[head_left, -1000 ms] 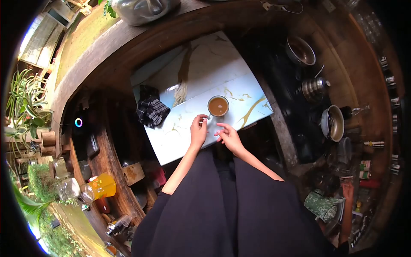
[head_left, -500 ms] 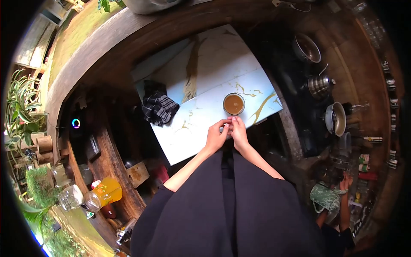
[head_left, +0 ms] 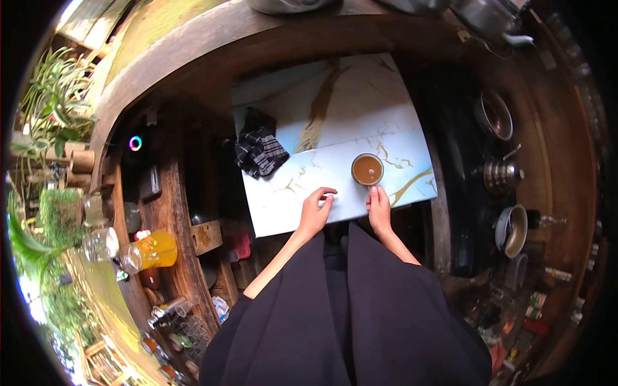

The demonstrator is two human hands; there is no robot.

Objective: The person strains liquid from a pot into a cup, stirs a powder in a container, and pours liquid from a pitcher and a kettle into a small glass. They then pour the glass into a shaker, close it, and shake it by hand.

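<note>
A glass cup [head_left: 367, 170] of milky brown drink stands near the front edge of a white marbled tabletop [head_left: 283, 209]. At the cup's near side, my right hand [head_left: 378, 204] pinches what appears to be its handle, mostly hidden by the fingers. My left hand [head_left: 315, 210] is apart from the cup, over the front edge of the tabletop, with thumb and forefinger separated and nothing between them. To the left lies a crumpled black-and-white checked cloth [head_left: 260, 152].
On the right are a metal pot [head_left: 502, 178], a pale pan [head_left: 512, 231] and a bowl [head_left: 494, 116]. A large jar of orange liquid [head_left: 158, 249] and a glass jar [head_left: 101, 244] stand left. A kettle [head_left: 489, 16] is at the top right.
My hands have separated: the left moved away from the cup, while the right has hold of its near side. The view has shifted, and another person's arms at lower right are mostly gone.
</note>
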